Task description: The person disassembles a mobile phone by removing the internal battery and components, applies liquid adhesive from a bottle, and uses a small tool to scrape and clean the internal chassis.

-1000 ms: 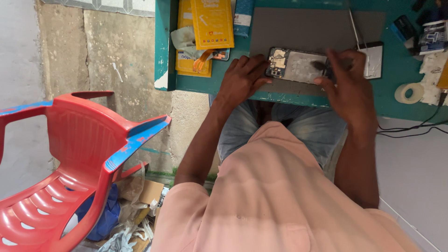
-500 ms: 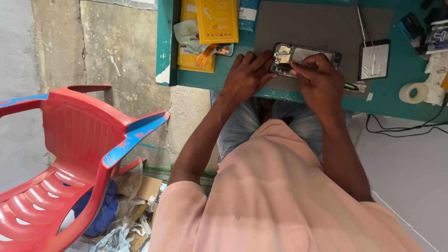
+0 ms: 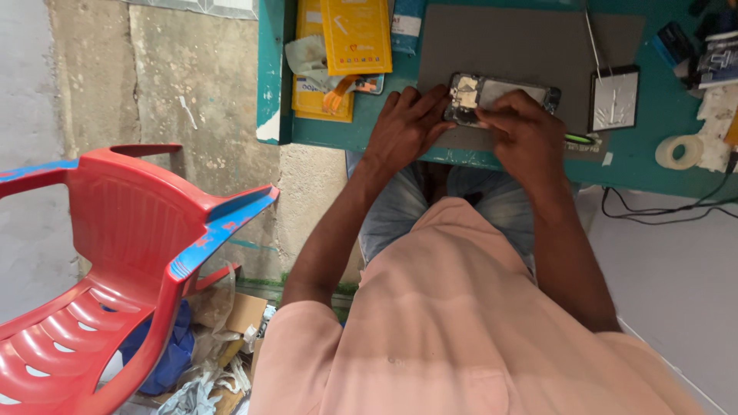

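On the grey work mat [image 3: 530,42] at the near edge of the teal bench [image 3: 638,157], an opened smartphone [image 3: 503,96] lies back-off under two hands.

Its left end is pinned by the left hand [image 3: 407,127], fingers spread flat against the exposed boards, while the right hand [image 3: 523,134] curls over the middle and lower edge; whether those fingers pinch a tool or a part I cannot tell from where I stand. The phone sits between and partly beneath both hands, close to the bench's front lip. Too much push from the right hand could skid it off the mat toward the person's lap, or a fingertip could snag the bare components. A removed silver plate [image 3: 613,98] rests just right of the mat, and a tape roll [image 3: 673,151] sits further right.
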